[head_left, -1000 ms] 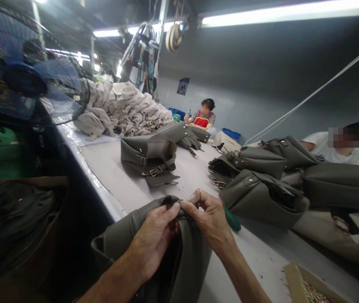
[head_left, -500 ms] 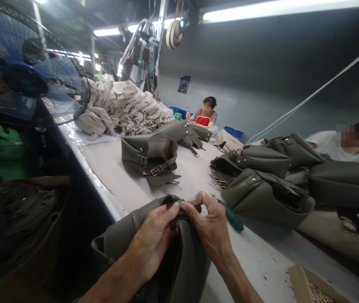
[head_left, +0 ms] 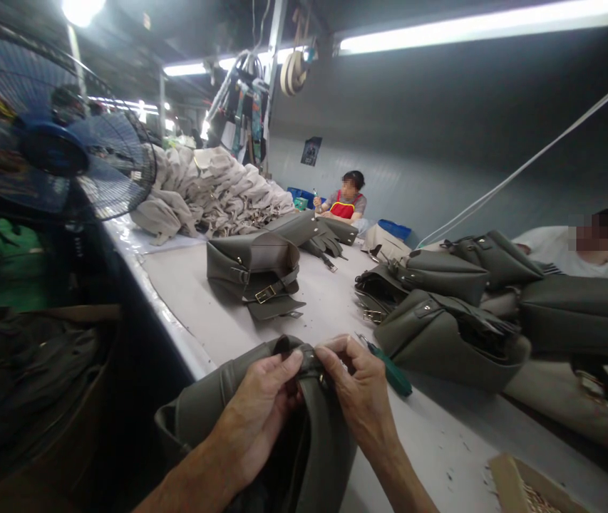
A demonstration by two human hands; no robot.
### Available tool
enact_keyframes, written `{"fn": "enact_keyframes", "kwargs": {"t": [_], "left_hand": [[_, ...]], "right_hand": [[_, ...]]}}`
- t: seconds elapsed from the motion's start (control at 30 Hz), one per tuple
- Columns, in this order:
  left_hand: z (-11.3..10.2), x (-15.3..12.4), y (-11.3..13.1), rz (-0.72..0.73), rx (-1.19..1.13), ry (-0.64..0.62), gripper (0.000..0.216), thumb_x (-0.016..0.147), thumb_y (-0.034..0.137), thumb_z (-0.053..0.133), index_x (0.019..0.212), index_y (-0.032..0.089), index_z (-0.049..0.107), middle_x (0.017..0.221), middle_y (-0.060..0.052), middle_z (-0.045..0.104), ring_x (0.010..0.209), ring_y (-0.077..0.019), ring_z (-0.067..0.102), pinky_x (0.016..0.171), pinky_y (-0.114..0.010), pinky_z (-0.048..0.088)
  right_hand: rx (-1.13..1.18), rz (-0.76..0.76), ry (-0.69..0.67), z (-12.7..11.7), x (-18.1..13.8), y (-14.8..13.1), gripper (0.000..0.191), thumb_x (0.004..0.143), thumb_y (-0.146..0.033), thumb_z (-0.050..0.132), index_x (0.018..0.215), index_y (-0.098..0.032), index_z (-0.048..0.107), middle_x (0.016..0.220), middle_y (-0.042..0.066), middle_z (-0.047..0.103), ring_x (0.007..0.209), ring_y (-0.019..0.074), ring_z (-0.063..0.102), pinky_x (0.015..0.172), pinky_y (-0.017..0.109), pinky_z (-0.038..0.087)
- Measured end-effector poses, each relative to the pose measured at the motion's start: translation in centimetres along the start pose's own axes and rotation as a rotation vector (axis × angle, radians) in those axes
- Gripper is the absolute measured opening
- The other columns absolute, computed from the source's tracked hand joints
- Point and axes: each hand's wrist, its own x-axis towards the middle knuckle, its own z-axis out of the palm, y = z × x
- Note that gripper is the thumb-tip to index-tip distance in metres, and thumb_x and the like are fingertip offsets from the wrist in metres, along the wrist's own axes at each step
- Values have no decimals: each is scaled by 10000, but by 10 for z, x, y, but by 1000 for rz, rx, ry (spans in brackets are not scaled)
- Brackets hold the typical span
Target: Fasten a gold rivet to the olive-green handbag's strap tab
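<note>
Left hand: fingers pinched shut on the top edge of the olive-grey bag. Right hand: fingers likewise closed on the same edge, tips nearly touching the left ones; a small metal fitting sits between them, its form too small to make out.

Surroundings, outward from the grip:
- Green-handled tool, lying on the table just beside the right hand, at 3 o'clock.
- Heap of finished bags, at 2 o'clock, near, running off toward the right edge.
- Single buckled bag, at 12 o'clock, well apart, on its side.
- Pile of beige pieces, at 11 o'clock, far end of the table.
- Blue fan, at 10 o'clock, off the table's left edge.
- Cardboard box, at 4 o'clock, cut off by the lower frame; contents small and brassy, not identifiable.
- Two other people: a seated person at the far end, and a person in white at the right, behind the bags.

Held bag: olive-grey, smooth leather-like surface, soft and slumped, mouth upward, resting at the near edge of the table. Its lower part is cut off by the frame, and both forearms cover part of it.
</note>
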Motion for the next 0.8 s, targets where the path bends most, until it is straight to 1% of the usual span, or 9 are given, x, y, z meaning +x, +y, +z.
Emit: {"fn": "enact_keyframes", "kwargs": {"t": [0.13,0.2,0.3,0.4,0.57,0.7,0.8], "left_hand": [[4,3,-7,-11,-154,102,346,564,233,890,769,82,656,707,-51,638,594,-123,571,546,-178,494],[5,5,-10,-11,-199,139,357,541,210,899,768,87,652,717,-46,641,599,-122,574,560,-178,504],[4,9,-10,3,-209,139,332,574,207,880,783,80,655,731,-64,653,614,-137,592,571,-179,513],[2,11,-9,16,-211,118,283,630,206,841,803,75,660,757,-88,665,661,-165,617,600,-190,525],[0,12,-10,24,-193,102,229,678,207,798,810,79,659,750,-91,668,695,-185,634,626,-203,532],[1,11,-12,29,-180,113,251,660,218,809,803,83,655,740,-89,669,667,-182,632,627,-215,533],[1,9,-11,34,-174,87,280,639,229,824,809,82,658,756,-91,674,665,-180,633,624,-215,530]], "right_hand": [[156,126,33,1,2,6,256,840,-340,640,673,-151,596,643,-17,543,614,122,470,572,216,366],[229,179,34,1,4,8,273,830,-357,662,664,-150,596,639,-19,532,611,118,453,569,214,361],[298,196,18,3,8,9,270,815,-351,683,654,-149,602,641,-21,519,613,112,439,568,211,352],[292,177,0,4,9,7,248,809,-330,687,651,-151,622,638,-19,520,613,114,437,562,212,343],[163,74,-35,0,9,5,217,843,-315,646,695,-157,664,661,0,568,655,138,481,599,229,368],[45,-61,-52,-2,10,-1,210,875,-283,609,715,-163,674,661,1,578,640,137,501,585,233,374],[-50,-180,-63,-3,10,-5,218,894,-254,584,717,-155,662,649,2,564,607,130,498,559,234,371]]}}
